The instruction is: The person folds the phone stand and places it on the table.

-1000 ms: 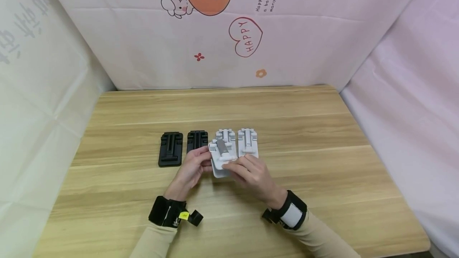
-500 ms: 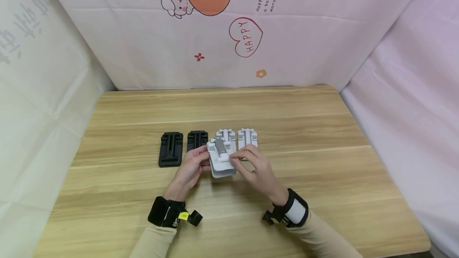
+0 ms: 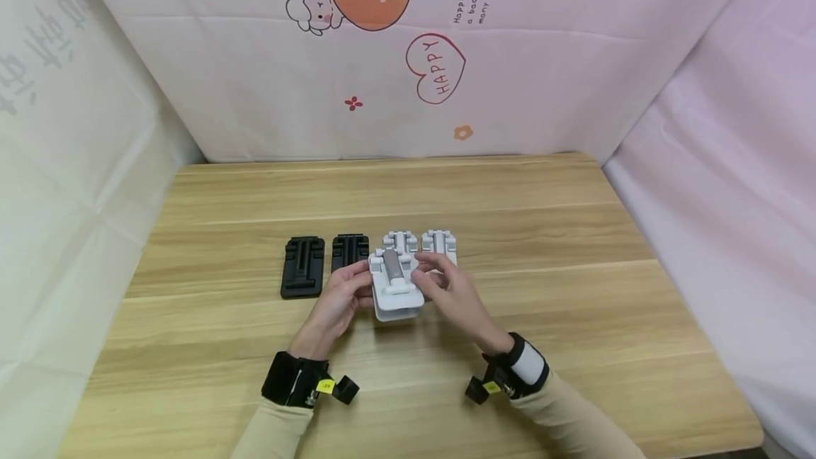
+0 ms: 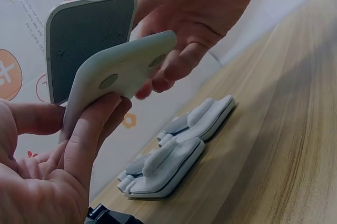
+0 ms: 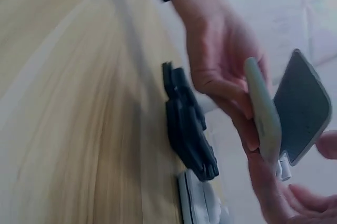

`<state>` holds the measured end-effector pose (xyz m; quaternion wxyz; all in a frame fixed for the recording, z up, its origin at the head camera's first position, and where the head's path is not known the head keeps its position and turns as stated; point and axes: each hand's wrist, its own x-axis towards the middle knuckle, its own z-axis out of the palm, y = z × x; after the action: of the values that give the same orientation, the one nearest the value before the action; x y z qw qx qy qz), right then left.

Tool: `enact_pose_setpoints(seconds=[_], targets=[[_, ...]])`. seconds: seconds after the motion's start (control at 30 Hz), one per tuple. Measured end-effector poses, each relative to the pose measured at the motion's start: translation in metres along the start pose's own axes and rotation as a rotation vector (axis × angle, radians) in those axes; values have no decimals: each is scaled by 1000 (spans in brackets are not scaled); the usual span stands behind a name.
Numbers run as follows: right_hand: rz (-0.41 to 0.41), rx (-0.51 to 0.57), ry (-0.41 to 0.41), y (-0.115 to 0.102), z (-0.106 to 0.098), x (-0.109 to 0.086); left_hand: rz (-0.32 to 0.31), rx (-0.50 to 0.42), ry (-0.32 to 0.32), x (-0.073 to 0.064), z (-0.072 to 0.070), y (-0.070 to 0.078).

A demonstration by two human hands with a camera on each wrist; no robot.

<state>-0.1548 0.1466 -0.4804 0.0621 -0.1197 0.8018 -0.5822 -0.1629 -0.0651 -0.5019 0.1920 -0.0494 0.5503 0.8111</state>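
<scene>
A white foldable phone stand [image 3: 404, 299] is held above the table, its two plates spread apart at the hinge end. My left hand [image 3: 334, 299] grips its left edge between thumb and fingers. At the right edge, near the hinge end, my right hand [image 3: 459, 299] has its thumb and curled fingers on the stand. The left wrist view shows a dark pad [image 4: 95, 37] on the inner face of one plate and round feet [image 4: 108, 81] under the other. Part of the right fingers is hidden behind the stand.
Behind the hands, folded stands lie in a row on the wooden table [image 3: 542, 253]: a black stand [image 3: 302, 268], another black stand [image 3: 350, 249], a white stand [image 3: 400, 239] and another white stand [image 3: 439, 241]. A printed cloth [image 3: 306, 112] hangs behind the table.
My right fingers have moved from the stand's near end up along its right edge toward the hinge. The upper plate has turned slightly straighter. My left hand keeps its grip.
</scene>
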Motion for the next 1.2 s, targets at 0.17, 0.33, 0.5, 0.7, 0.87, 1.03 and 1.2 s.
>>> enact_pose_setpoints(seconds=[0.17,0.33,0.5,0.7,0.87,1.03,1.2], targets=[[218,107,-50,2,1,3,0,-6,-3,-1,0,0],[353,258,-106,4,0,5,1,-6,-5,-2,1,1],[401,360,-170,6,-2,5,4,0,-19,-1,-1,0],[407,412,-205,7,-2,4,-2,11,-22,-1,-1,1],[391,448,-236,9,-2,5,-2,-3,-15,-1,-2,2],[367,483,-246,12,-2,6,-4,-53,-28,-1,-2,4],[364,505,-243,12,-2,8,8,-97,-68,-2,-1,7]])
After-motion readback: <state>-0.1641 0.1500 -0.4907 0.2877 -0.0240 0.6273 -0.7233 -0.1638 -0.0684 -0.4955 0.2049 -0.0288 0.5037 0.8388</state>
